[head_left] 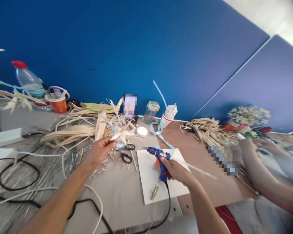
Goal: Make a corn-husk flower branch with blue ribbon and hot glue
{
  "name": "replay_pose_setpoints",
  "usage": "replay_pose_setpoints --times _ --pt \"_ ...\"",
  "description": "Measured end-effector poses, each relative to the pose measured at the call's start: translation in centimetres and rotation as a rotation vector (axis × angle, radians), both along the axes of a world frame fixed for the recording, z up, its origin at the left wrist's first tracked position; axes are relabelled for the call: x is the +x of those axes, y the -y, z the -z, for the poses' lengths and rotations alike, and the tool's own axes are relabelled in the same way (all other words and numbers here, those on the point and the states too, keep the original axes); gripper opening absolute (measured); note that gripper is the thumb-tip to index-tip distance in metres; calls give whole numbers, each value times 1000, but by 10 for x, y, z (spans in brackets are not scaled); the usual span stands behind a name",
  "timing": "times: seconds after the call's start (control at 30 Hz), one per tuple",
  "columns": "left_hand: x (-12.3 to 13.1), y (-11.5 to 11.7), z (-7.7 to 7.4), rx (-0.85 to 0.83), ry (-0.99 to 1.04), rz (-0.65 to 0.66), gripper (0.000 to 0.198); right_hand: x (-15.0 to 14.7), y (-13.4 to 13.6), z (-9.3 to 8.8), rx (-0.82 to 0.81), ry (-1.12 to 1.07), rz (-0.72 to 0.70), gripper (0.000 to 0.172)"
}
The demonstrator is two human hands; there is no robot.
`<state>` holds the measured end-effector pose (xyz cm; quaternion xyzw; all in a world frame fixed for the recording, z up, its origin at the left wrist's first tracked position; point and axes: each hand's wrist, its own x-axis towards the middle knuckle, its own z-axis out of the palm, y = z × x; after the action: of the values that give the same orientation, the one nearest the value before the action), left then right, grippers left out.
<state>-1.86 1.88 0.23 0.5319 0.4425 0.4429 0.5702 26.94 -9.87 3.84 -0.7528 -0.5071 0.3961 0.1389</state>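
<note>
My left hand pinches a pale flower that looks made of dried corn husk; its stem is mostly hidden by my fingers. My right hand is wrapped round a blue glue gun with an orange trigger. The gun's nozzle points left toward the flower, with a gap between them. A clear glue stick sticks out of its back end. Below the gun lies a white sheet with a small clip-like piece on it. Black-handled scissors rest just right of my left hand.
Dried husks are heaped at the back left, near a red paper cup and a plastic bottle. Blue ribbon lies by a glass jar. Cables cross the front left. Another person's arms reach in at right.
</note>
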Motion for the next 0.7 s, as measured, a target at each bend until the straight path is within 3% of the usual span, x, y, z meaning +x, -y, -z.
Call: replay_pose_setpoints --times 0.07,0.13,0.2,0.3,0.37,0.4,0.57,0.7 --pt "1 1 1 7 19 49 26 7 6 -9 -25 159 40 53" --pt "2 2 2 5 35 81 26 1 9 -17 103 158 63 43" --pt "2 3 3 0 36 86 27 -19 8 -19 220 -75 36 42" --pt "4 5 0 7 14 91 27 -70 -9 -8 120 -685 57 45" --pt "6 7 -3 20 -13 118 26 -104 -28 6 59 -1027 108 36" --pt "7 8 -5 29 -29 135 25 -118 -38 12 105 -1133 163 32" --pt "10 11 -9 59 -101 150 25 -146 -69 29 185 -1379 463 25" --pt "13 10 -6 92 -129 119 17 -147 -70 30 228 -1387 510 20"
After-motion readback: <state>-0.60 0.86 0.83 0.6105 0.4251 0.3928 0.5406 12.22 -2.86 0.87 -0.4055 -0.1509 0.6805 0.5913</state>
